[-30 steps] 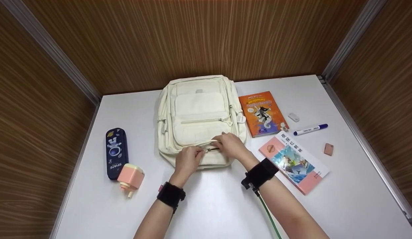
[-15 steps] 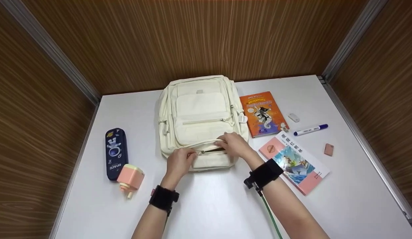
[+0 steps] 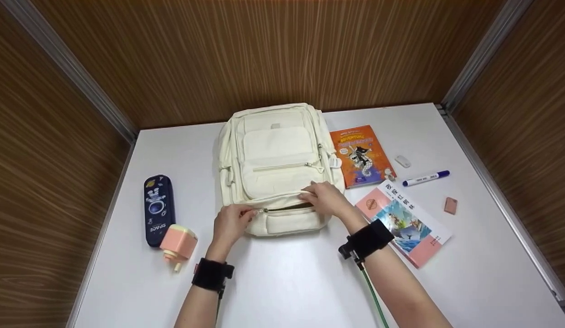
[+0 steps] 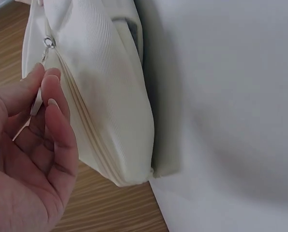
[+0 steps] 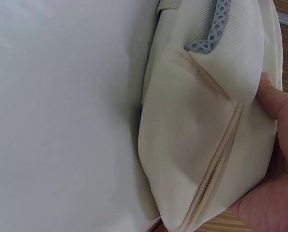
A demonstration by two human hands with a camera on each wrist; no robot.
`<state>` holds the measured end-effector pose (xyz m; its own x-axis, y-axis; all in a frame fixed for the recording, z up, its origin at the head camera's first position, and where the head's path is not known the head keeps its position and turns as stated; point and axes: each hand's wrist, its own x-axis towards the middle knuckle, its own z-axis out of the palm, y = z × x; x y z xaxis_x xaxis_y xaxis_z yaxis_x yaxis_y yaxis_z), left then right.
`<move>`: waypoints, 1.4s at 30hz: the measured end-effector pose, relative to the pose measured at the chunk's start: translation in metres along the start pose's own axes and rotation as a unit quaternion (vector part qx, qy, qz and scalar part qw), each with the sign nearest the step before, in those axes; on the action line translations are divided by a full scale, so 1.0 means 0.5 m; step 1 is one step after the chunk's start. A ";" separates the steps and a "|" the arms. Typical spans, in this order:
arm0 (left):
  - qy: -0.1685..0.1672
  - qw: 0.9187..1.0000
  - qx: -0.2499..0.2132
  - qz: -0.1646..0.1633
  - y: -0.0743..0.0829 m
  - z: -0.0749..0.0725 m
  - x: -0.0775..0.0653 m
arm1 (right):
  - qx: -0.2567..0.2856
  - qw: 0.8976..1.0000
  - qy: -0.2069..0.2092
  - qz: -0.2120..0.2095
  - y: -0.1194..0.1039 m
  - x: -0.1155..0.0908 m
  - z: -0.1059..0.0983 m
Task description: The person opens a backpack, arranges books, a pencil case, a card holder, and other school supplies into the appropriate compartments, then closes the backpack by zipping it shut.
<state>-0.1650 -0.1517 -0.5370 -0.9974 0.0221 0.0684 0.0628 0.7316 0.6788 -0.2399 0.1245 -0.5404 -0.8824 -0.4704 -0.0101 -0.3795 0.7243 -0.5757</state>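
Observation:
A cream backpack (image 3: 277, 146) lies on its back on the white table, its lower end toward me. My left hand (image 3: 230, 223) pinches the zipper pull (image 4: 37, 102) of the lower front pocket at that pocket's left side. In the left wrist view the metal slider (image 4: 49, 42) shows just past my fingertips. To the right of the slider, the pocket's dark opening (image 3: 289, 209) gapes. My right hand (image 3: 328, 199) grips the cream fabric by the right end of this opening; in the right wrist view the thumb presses on the cloth, and some fingers are hidden behind it.
At left lie a navy pencil case (image 3: 157, 209) and a pink pencil sharpener (image 3: 180, 243) touching it. Right of the backpack are an orange book (image 3: 360, 155), a pink-and-white book (image 3: 403, 223), a blue marker (image 3: 425, 178), a white eraser-like piece (image 3: 403, 161) and a pinkish block (image 3: 450, 205).
My left hand has drawn the zipper pull leftward, and the pocket's opening has grown longer. My right hand has shifted slightly right, still holding the fabric. The backpack's lower end has moved slightly right.

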 end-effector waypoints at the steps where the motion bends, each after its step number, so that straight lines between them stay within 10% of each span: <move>1: -0.007 1.000 -0.011 -0.005 -0.002 -0.002 0.001 | 0.000 1.000 0.001 0.000 0.001 0.000 0.000; 15: -0.076 0.990 -0.118 -0.012 -0.016 -0.004 -0.006 | -0.015 1.000 -0.015 0.003 -0.004 0.003 -0.002; 23: -0.084 0.990 -0.114 0.015 -0.017 0.003 -0.016 | -0.109 0.991 0.002 -0.080 -0.051 0.004 0.020; 32: 0.003 1.000 -0.007 0.029 -0.008 0.033 -0.018 | -0.165 0.981 -0.008 -0.100 -0.093 0.029 0.067; 42: 0.124 0.991 0.045 0.029 0.005 0.042 -0.020 | -0.099 0.991 0.003 -0.084 -0.088 0.036 0.067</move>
<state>-0.1557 -0.1359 -0.5512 -0.9524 -0.0944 0.2899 0.1045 0.7921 0.6014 -0.2298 0.0672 -0.5428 -0.8028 -0.5912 0.0772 -0.5687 0.7205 -0.3969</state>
